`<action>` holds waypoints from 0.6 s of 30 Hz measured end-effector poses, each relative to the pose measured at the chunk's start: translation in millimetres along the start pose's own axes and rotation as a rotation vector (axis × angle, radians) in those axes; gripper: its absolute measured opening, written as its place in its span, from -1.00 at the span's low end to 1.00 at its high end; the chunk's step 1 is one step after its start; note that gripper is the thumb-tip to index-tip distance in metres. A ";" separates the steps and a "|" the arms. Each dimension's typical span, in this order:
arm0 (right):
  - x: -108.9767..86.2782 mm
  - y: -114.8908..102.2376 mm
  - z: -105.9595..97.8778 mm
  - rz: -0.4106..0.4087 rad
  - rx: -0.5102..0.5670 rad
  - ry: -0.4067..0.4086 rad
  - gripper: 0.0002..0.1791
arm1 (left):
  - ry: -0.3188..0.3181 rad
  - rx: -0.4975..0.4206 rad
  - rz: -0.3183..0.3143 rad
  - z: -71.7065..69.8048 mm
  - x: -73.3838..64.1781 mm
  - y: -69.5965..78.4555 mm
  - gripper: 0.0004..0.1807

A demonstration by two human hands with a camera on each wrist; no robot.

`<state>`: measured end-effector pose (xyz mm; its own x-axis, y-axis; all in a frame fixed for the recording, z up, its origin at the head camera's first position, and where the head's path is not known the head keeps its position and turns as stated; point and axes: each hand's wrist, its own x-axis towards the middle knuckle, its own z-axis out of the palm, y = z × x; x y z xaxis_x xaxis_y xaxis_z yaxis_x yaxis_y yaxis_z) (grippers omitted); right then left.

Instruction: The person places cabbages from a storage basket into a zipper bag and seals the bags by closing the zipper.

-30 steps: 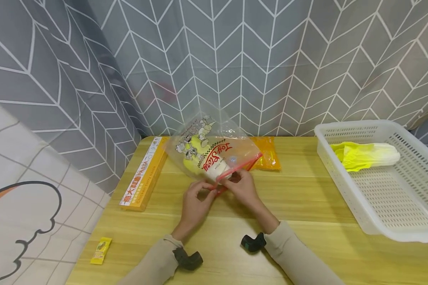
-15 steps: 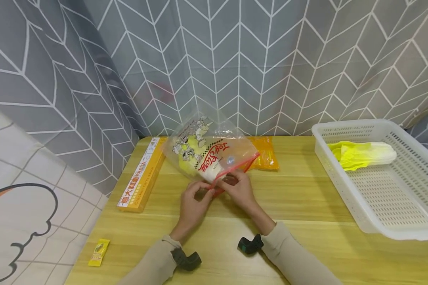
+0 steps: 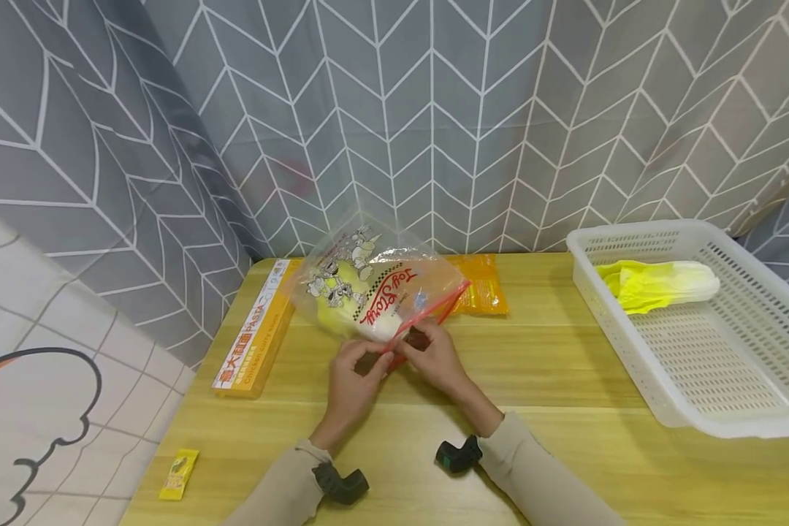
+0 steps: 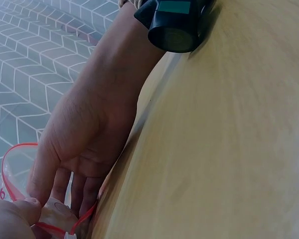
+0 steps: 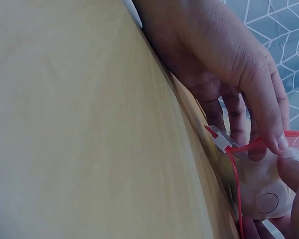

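Observation:
A clear zip bag (image 3: pixel 401 281) with a red-edged mouth and cartoon print lies on the table. Through its film shows a yellow-and-white napa cabbage (image 3: pixel 335 315), its pale base (image 5: pixel 261 181) towards the opening. My left hand (image 3: pixel 353 376) pinches the red zip edge at the near corner, thumb against fingers. Close beside it, my right hand (image 3: pixel 439 361) pinches the same edge slightly further along. In the right wrist view a small white slider (image 5: pixel 222 142) sits on the red zip, below the right fingers. The zip strips still stand apart around the cabbage base.
A pasta box (image 3: pixel 253 332) lies left of the bag, and an orange packet (image 3: pixel 483 288) lies partly behind it. A small yellow sachet (image 3: pixel 179 475) is near the left edge. At right stands a white basket (image 3: pixel 657 387) with another napa cabbage (image 3: pixel 664 285).
The head view has shifted slightly, so everything sits a little further left. Both hands keep pinching the bag's mouth, with the right fingers now a bit nearer the left ones.

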<state>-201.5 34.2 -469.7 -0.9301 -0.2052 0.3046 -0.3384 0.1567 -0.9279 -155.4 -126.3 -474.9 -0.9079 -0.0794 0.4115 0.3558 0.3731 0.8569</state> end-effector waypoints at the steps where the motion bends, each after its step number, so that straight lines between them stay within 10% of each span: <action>1: -0.4 -1.8 -0.3 0.007 -0.007 -0.004 -0.61 | 0.000 0.003 0.002 0.4 0.0 -0.4 -0.91; 11: -9.8 -40.2 -8.1 0.024 -0.048 -0.003 -0.64 | 0.008 -0.005 0.009 0.5 0.2 -3.1 -0.91; 18: -7.1 -7.5 -4.8 -0.048 -0.036 0.077 -0.72 | 0.010 -0.001 0.022 2.1 0.1 -3.8 -0.92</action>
<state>-193.0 39.1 -463.9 -0.9204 -0.1383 0.3657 -0.3867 0.1828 -0.9039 -157.3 -125.8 -478.8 -0.8976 -0.0809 0.4333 0.3756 0.3741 0.8479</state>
